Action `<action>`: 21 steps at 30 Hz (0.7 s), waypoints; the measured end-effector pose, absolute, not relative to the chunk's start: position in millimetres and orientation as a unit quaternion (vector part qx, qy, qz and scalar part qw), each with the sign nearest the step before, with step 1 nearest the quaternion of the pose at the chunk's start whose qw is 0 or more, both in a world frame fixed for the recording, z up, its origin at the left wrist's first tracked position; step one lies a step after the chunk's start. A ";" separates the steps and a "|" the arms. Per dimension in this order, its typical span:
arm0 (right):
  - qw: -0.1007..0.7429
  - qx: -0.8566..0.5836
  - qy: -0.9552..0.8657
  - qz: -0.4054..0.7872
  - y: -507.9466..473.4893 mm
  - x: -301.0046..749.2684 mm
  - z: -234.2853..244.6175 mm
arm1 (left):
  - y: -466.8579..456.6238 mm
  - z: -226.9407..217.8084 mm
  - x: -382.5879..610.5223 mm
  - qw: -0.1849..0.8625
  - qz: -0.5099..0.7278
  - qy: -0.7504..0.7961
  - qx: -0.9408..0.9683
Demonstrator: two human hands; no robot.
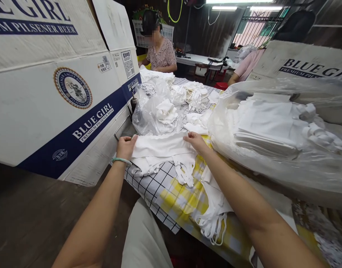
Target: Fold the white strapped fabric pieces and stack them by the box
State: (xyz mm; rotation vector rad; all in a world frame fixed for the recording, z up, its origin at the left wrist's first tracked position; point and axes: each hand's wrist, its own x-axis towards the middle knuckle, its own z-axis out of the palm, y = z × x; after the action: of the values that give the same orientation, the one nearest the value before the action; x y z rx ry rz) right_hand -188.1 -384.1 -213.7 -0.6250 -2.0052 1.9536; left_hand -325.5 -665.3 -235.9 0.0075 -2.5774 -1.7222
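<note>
**Both Hands Gripping the Far Edge of a White Garment**

Reference thing for all places: the white garment [157, 146], which lies between the two hands at the near-left part of the tabletop [175, 193].

Left hand [126, 148]: thumb and fingers pinched together on the garment's far left corner. A pale green band [121, 160] circles the wrist.

Right hand [196, 142]: thumb and fingers pinched together on the garment's far right corner.

Governing relation: the garment's long axis runs left to right, from one hand to the other. Each hand is in contact with its own end, so neither is clearly nearer. The straps [184, 172] fall toward the person from the near edge; the larger bundle lies closer to the right hand.

Adjacent items:
- A second strapped garment [214, 199] lies near and to the right of the reference, partly under the right forearm.
- A clear bag [144, 121] holding white cloth sits just beyond it.
- A cardboard box [84, 111] stands to its left.
- A large plastic bag [271, 169] with stacked white pieces [268, 111] lies to its right.

Outer area: a white pile [194, 95] lies farther beyond; past it sits a co-worker [162, 54].
</note>
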 end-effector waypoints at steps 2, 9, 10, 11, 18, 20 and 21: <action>0.142 -0.225 -0.697 0.666 -387.9 -187.3 -215.2 | -661.5 -233.6 -322.3 -0.039 -0.578 -0.815 0.004; 0.224 -0.071 -0.648 0.725 -415.0 -139.4 -136.9 | -695.0 -162.6 -287.3 0.007 -0.731 -0.682 -0.030; 0.253 -0.057 -0.650 0.714 -421.9 -124.2 -119.7 | -703.8 -146.5 -275.4 0.028 -0.750 -0.658 -0.056; 0.288 -0.049 -0.654 0.697 -429.3 -107.5 -104.1 | -712.0 -130.9 -262.0 0.055 -0.758 -0.644 -0.088; 0.367 -0.080 -0.663 0.648 -454.1 10.5 -78.5 | -731.4 -80.1 -171.5 -0.001 -0.774 -0.617 -0.145; 0.377 -0.104 -0.639 0.663 -449.7 46.6 -85.1 | -727.5 -83.6 -150.0 -0.068 -0.784 -0.597 -0.153; 0.386 -0.121 -0.628 0.664 -447.8 66.5 -87.5 | -724.9 -86.2 -138.8 -0.094 -0.780 -0.598 -0.162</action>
State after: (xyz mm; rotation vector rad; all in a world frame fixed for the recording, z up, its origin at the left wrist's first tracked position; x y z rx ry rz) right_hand 66.5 -447.8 -87.5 -0.3069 -1.6001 1.6914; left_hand -138.8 -724.9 -86.2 -0.5422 -1.9987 -2.6071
